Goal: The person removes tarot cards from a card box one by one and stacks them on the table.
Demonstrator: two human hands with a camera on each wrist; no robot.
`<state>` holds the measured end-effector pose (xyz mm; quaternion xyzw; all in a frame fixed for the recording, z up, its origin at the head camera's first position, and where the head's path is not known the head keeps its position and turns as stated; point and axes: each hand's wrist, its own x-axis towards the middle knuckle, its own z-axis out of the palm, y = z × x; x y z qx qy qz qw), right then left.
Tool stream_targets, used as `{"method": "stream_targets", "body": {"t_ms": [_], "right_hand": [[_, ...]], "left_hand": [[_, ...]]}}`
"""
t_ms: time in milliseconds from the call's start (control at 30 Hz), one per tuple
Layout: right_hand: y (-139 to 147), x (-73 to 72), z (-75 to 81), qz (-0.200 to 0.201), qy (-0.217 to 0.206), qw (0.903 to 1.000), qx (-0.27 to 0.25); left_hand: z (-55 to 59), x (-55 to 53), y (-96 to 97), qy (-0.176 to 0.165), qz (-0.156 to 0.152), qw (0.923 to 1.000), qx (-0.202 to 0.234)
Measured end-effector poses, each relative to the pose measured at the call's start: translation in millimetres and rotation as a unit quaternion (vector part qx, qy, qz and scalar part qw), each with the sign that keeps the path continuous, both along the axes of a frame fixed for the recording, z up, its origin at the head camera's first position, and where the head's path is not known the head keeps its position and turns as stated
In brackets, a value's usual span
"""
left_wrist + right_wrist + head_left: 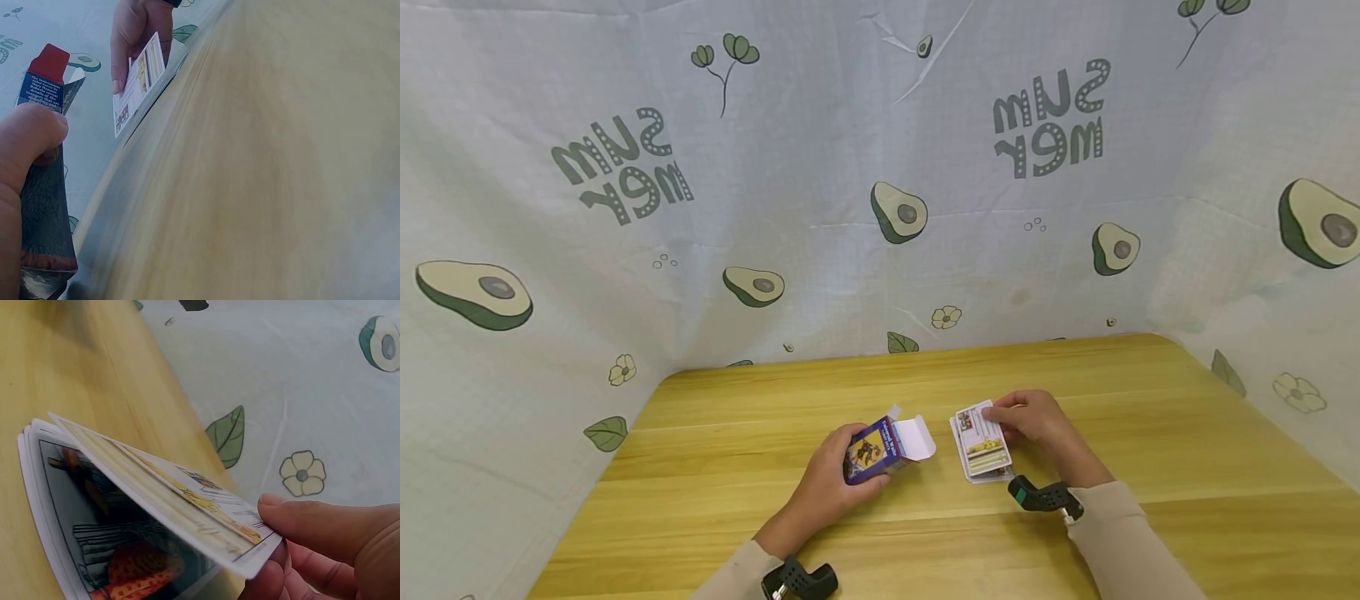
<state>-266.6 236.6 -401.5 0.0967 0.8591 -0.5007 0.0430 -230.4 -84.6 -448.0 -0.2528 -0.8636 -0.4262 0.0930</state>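
My left hand [835,477] grips a small blue card box [871,451] with a picture on its front. The box's white end flap [916,438] stands out to the right, and its red tuck flap [51,61] shows in the left wrist view. To the right, my right hand [1036,418] pinches a white-bordered card [983,435] at its edge between thumb and fingers. That card is tilted up over a stack of picture cards [119,550] on the table, its far edge close over the stack.
Both hands work over a wooden table [760,433]. A pale cloth [820,167] with avocado prints hangs behind the table and along its sides. Each wrist wears a black camera, such as the right one [1041,495].
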Motion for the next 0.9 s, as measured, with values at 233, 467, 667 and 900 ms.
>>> {"method": "stream_targets", "body": {"t_ms": [233,467,667,900], "right_hand": [[-3.3,-0.9,-4.7,-0.011,-0.005,0.9999,-0.002],[-3.0,0.0,-5.8,-0.009,0.002,0.9999,0.007],[-4.4,1.1,-6.9,-0.01,0.013,0.9995,0.027],[-6.5,3.3,-5.8,-0.013,0.021,0.9988,0.042]], "left_hand": [[0.3,0.1,0.1,-0.003,0.002,1.0,-0.002],[-0.3,-0.1,-0.3,-0.001,0.001,1.0,-0.002],[-0.7,-0.5,-0.3,0.009,-0.003,1.0,-0.001],[-0.7,-0.1,-0.3,0.008,-0.003,1.0,-0.002]]}}
